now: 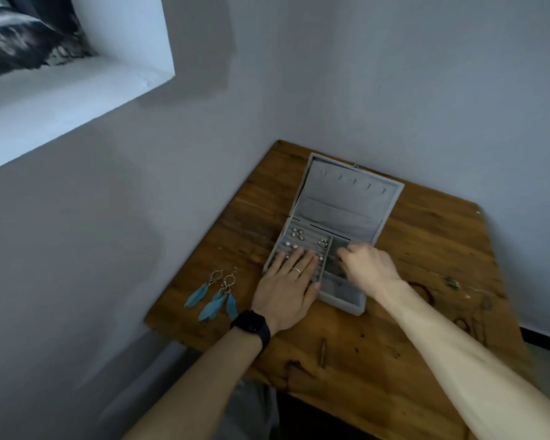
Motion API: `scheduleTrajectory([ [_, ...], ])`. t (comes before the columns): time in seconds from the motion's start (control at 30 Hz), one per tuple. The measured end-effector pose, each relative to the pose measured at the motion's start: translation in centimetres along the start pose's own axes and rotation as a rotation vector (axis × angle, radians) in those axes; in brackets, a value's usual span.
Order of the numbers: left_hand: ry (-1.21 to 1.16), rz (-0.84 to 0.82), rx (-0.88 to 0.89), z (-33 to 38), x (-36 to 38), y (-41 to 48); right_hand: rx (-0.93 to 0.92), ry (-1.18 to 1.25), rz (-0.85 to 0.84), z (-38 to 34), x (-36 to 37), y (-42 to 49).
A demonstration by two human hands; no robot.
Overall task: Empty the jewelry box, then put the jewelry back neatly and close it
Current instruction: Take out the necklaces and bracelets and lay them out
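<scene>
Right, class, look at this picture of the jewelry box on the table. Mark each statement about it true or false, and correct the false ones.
1. The lid of the jewelry box stands open. True.
2. The blue feather earrings lie inside the box. False: they lie on the wooden table, to the left of the box.
3. The left hand rests flat on the box's padded rows. True.
4. The right hand hangs off the table's edge. False: its curled fingers reach into a compartment on the box's right side; whether they hold anything cannot be seen.
5. A black watch sits on the left wrist. True.
</scene>
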State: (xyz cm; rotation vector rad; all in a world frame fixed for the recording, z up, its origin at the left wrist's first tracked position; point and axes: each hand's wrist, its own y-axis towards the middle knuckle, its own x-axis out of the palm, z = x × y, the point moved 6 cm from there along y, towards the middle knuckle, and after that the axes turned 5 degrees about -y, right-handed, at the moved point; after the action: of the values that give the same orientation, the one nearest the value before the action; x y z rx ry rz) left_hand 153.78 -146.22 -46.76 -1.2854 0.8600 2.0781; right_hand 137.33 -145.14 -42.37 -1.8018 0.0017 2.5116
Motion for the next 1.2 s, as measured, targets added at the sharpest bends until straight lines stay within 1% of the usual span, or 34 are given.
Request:
scheduleTrajectory([
  [0.1, 0.010, 0.006, 0.000, 0.1, 0.0, 0.0, -0.106, -0.106, -0.005, -0.9, 0.5, -0.5],
  [0.2, 0.015, 0.018, -0.007, 0.2, -0.2, 0.1, -0.242, -0.162, -0.057, -1.4, 0.4, -0.4],
  [0.27, 0.014, 0.016, -0.008, 0.2, -0.2, 0.1, -0.295, -0.210, -0.079, -1.3, 0.3, -0.3],
  [0.37, -0.004, 0.008, -0.011, 0.1, -0.1, 0.0, -0.270, -0.222, -0.079, -0.8, 0.3, -0.1],
  [0.43, -0.010, 0.013, -0.019, 0.1, -0.2, 0.0, -0.222, -0.174, -0.050, -0.3, 0.5, -0.2],
  [0.5, -0.013, 0.008, -0.021, 0.2, -0.3, 0.0, -0.159, -0.046, 0.038, 0.4, 0.4, -0.5],
  [0.63, -0.019, -0.010, -0.027, 0.1, -0.2, 0.0, -0.017, 0.327, 0.245, 1.5, -0.7, -2.1],
  [0.67, -0.016, -0.011, -0.029, 0.1, -0.3, 0.0, 0.045, 0.416, 0.252, 2.0, -1.2, -2.5],
  [0.77, -0.002, -0.033, -0.035, 0.2, -0.3, 0.0, 0.249, 0.696, 0.199, 3.5, -1.6, -3.7],
  [0.9, 0.002, -0.074, -0.039, 0.3, -0.5, 0.0, 0.497, 1.083, 0.235, 4.6, -1.8, -5.6],
  [1.0, -0.045, -0.108, -0.077, 0.3, -0.6, 0.1, 0.614, 1.345, 0.251, 4.6, -1.8, -7.1],
  [1.07, -0.128, -0.080, -0.101, 0.6, -1.4, 0.8, 0.678, 1.492, 0.276, 4.8, -1.7, -8.5],
  [1.13, -0.135, -0.019, -0.054, 1.9, -2.6, 2.5, 0.740, 1.603, 0.306, 5.1, -1.3, -10.1],
  [1.2, -0.070, -0.011, 0.025, 3.4, -3.2, 4.9, 0.797, 1.679, 0.317, 5.2, -0.7, -11.4],
])
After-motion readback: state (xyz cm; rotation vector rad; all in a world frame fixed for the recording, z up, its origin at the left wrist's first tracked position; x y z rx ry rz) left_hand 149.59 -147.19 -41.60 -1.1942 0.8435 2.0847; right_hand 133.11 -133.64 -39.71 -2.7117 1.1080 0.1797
